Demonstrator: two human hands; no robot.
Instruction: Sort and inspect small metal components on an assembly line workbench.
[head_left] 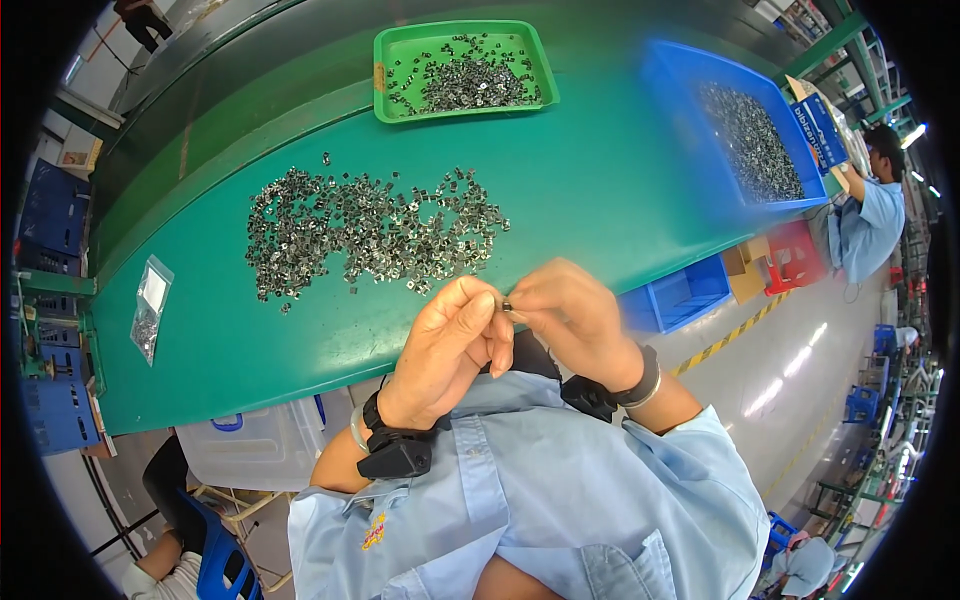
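Green tray (390, 60) — small metal parts (470, 82).

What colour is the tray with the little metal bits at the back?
Bright green tray, seen best in the head view.

Factory assembly floor. A long green workbench (600, 190) carries a loose heap of small metal parts (370, 228), with a green tray (385, 75) and blue bin (670, 75) of the same parts beyond it. Right of the bench: a co-worker in matching light-blue uniform (872, 225), stacked crates (680, 297), yellow-striped floor tape (730, 335) (aisle marking).
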